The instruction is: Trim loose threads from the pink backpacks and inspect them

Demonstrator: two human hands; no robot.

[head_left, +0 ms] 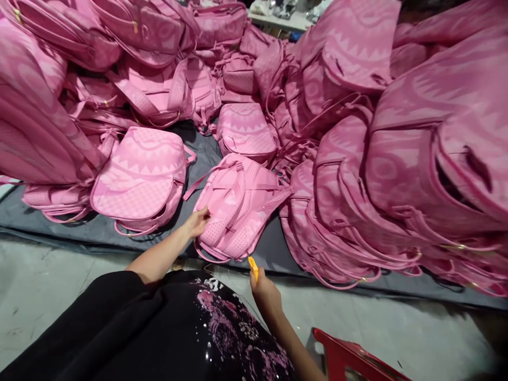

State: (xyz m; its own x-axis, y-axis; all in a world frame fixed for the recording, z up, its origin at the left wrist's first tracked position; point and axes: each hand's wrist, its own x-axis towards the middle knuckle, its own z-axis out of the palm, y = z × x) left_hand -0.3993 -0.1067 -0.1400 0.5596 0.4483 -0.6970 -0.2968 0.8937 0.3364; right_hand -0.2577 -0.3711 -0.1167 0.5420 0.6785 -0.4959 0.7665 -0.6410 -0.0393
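In front of me a pink backpack (pixel 234 206) lies with its straps and dotted back panel facing up. My left hand (pixel 197 221) grips its left edge, the thumb on top and the other fingers mostly hidden. Near the backpack's lower right corner, my right hand (pixel 264 291) is closed around a small yellow tool (pixel 253 267). The tool's exact kind is hard to make out. Its tip points up toward the backpack and looks slightly apart from it.
To the left, another pink backpack (pixel 138 174) lies patterned side up; a smaller one (pixel 248 129) lies behind. Tall stacks of backpacks (pixel 349 174) crowd the right. Everything rests on a dark grey sheet (pixel 273 248) over the floor. A red stool (pixel 353 354) stands at lower right.
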